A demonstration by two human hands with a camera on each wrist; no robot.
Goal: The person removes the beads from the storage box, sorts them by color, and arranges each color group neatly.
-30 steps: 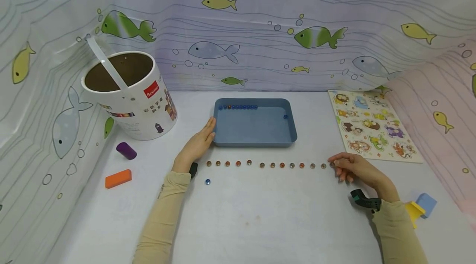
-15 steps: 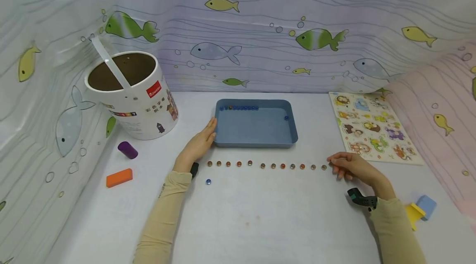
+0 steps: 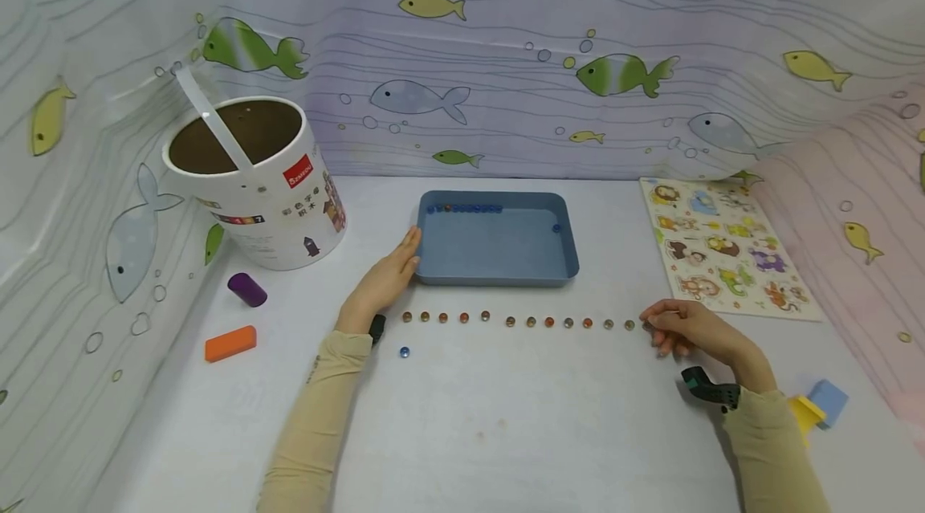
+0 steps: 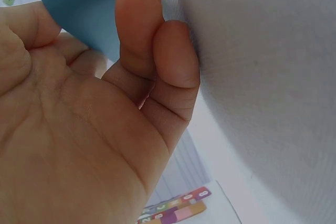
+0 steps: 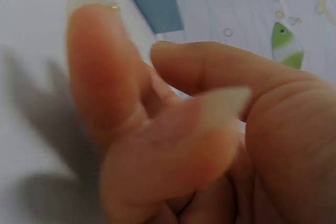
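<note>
My left hand [image 3: 386,280] rests with straight fingers against the left wall of the blue tray [image 3: 499,282]; the left wrist view shows its palm and fingertips beside the tray's blue side [image 4: 79,3]. My right hand [image 3: 690,330] is at the right end of a row of small brownish and red glass beads [image 3: 549,322]. Its thumb and fingers pinch a bead [image 3: 646,326] there, which the fingers [image 5: 100,66] mostly hide in the right wrist view. One blue bead [image 3: 405,352] lies apart, below the row's left end. Inside the tray, several beads [image 3: 470,209] line the far wall.
A white bucket [image 3: 289,232] stands at the back left, near a purple cylinder [image 3: 247,289] and an orange block [image 3: 230,344]. At the right lie an animal puzzle board [image 3: 723,248], a blue block [image 3: 828,401] and a yellow block [image 3: 805,414]. A fish-print curtain [image 3: 506,55] encloses the table.
My right hand has shifted slightly at the row's right end, moving its bead a little away from the curtain and back toward me. The left hand stays against the tray.
</note>
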